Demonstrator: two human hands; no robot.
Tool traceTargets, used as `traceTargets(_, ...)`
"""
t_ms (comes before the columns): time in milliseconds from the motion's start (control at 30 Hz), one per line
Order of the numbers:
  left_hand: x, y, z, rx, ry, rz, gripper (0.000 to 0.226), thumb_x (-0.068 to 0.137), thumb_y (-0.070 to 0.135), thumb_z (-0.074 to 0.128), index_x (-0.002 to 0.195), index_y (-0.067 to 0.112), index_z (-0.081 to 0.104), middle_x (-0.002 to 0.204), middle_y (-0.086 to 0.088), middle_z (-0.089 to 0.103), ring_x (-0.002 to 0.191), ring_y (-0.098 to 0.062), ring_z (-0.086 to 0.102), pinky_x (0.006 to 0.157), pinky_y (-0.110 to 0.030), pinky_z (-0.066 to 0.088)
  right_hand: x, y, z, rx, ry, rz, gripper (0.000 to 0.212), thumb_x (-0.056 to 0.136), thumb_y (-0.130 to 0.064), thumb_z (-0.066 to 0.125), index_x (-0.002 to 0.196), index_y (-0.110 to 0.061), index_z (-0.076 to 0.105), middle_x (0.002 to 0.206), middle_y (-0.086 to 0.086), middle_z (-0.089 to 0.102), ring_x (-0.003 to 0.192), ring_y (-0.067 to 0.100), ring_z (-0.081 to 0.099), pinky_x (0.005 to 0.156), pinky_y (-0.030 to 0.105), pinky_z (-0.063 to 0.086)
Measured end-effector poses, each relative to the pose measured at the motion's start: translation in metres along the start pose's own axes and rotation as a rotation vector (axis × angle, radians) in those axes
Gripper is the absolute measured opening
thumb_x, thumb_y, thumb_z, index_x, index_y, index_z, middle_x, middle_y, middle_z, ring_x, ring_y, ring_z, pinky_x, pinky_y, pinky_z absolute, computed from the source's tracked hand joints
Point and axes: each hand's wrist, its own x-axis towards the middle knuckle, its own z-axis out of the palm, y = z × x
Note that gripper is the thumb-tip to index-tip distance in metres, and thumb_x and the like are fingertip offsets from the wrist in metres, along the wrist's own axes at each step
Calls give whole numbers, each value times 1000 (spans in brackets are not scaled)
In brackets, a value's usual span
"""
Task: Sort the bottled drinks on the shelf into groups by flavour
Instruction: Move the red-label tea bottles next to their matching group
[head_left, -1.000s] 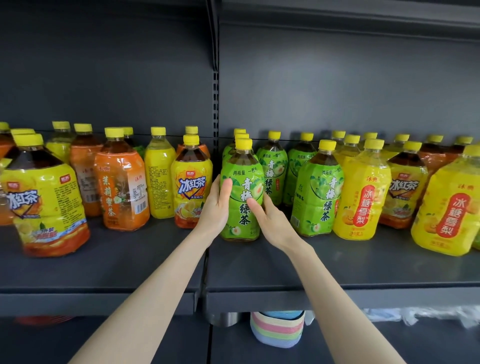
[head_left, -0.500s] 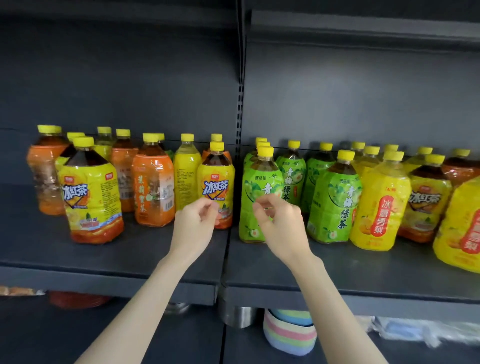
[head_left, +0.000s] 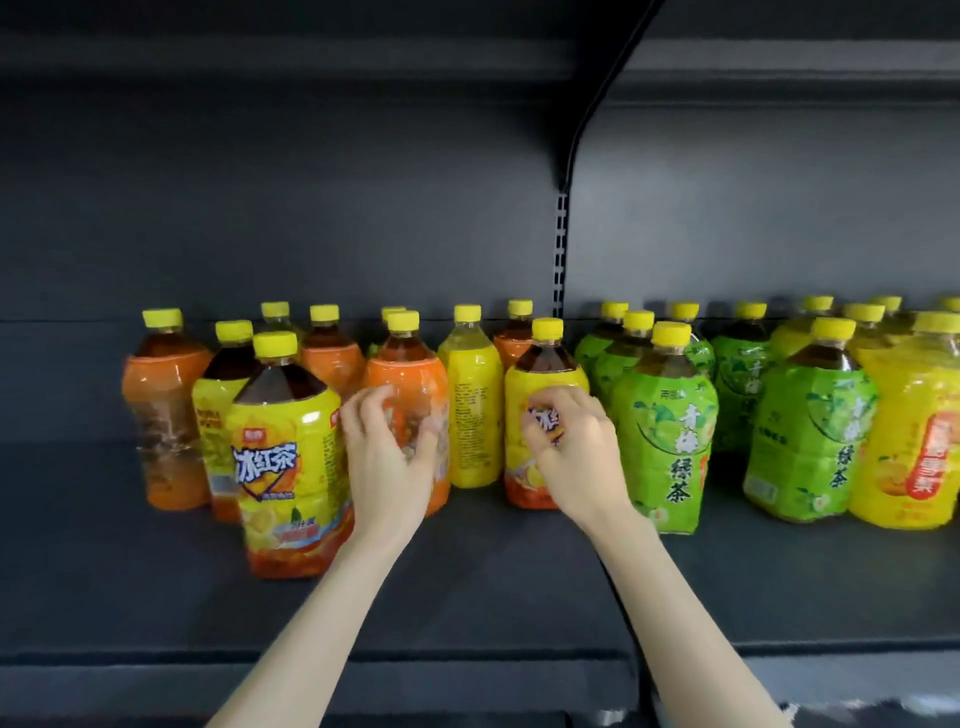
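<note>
Bottled drinks with yellow caps stand mixed on a dark shelf (head_left: 467, 597). My left hand (head_left: 387, 462) hovers with loosely curled fingers in front of an orange-label tea bottle (head_left: 410, 374), gripping nothing. My right hand (head_left: 576, 462) has its fingers curled tight in front of the label of a yellow iced black tea bottle (head_left: 545, 379), holding nothing. Between these two bottles stands an all-yellow bottle (head_left: 470, 415). Another iced black tea bottle (head_left: 283, 457) stands forward at the left. Green tea bottles (head_left: 667, 441) are grouped to the right of my right hand.
More orange-label bottles (head_left: 161, 415) stand at the far left, and yellow pear-drink bottles (head_left: 909, 441) at the far right. A slotted upright post (head_left: 561, 249) divides the back panel. Bare shelf runs in front of the bottles, up to the front edge.
My hands let go of the green tea bottle and moved left. They now hang in front of the orange-label bottle and the iced black tea bottle. The view also shifted left.
</note>
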Motion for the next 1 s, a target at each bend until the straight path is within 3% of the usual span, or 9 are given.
traceTargets(67,6,-6,3,-10,-3,47,61,82,19,69,132,6,38,140,-13,33,129,-25,33,102,-31,32,3,-5,13,-41,91,2,28,85,-23,62,108,-7,65,115,9,59,106,30,50,81,30,39)
traceTargets(167,14,-16,10,-21,-42,24,81,81,23,72,144,7,24,152,-16,19,140,-30,20,111,-42,25,9,-9,25,-128,170,20,48,81,-31,61,123,-8,59,130,15,51,119,35,43,96,42,39)
traceTargets(333,35,-32,13,-130,-148,-72,92,83,31,68,149,19,6,157,-9,9,144,-27,13,114,-48,26,27,-6,37,-154,5,171,80,89,-36,63,151,-17,18,159,14,14,146,35,7,116,46,12)
traceTargets(533,34,-36,16,-100,-122,-27,89,83,39,66,148,22,8,154,-7,13,140,-25,22,103,-31,27,34,-2,39,-291,64,120,79,86,-33,68,150,-15,25,149,12,37,131,36,35,105,40,27)
traceTargets(633,34,-36,15,-83,-146,-25,89,85,41,62,149,21,5,156,-8,10,141,-27,19,107,-36,29,23,-8,36,-281,87,77,79,85,-38,69,149,-18,27,147,10,39,128,35,37,103,40,30)
traceTargets(767,22,-27,2,-33,-209,-26,83,91,38,53,150,21,-3,159,-6,-3,146,-23,3,110,-27,11,4,-19,31,-235,139,22,79,82,-45,70,148,-21,33,142,9,44,119,33,39,97,41,36)
traceTargets(833,7,-21,-14,-45,-245,5,76,92,33,53,151,20,7,159,-5,7,145,-19,10,107,-23,12,-1,-26,31,-196,178,0,79,79,-47,72,146,-22,37,139,8,46,115,31,40,94,37,36)
traceTargets(900,-12,-20,-34,-116,-202,78,59,91,24,58,143,17,32,145,-4,38,133,-16,38,105,-23,34,-9,-35,32,-144,214,-8,81,76,-50,74,144,-21,41,136,6,47,112,25,38,92,31,33)
traceTargets(1000,-29,-30,-63,-190,-2,141,31,89,21,60,117,11,53,111,2,57,99,-10,58,76,-16,49,-20,-50,37,-42,259,22,88,69,-54,77,141,-18,43,134,3,47,110,9,28,91,21,27)
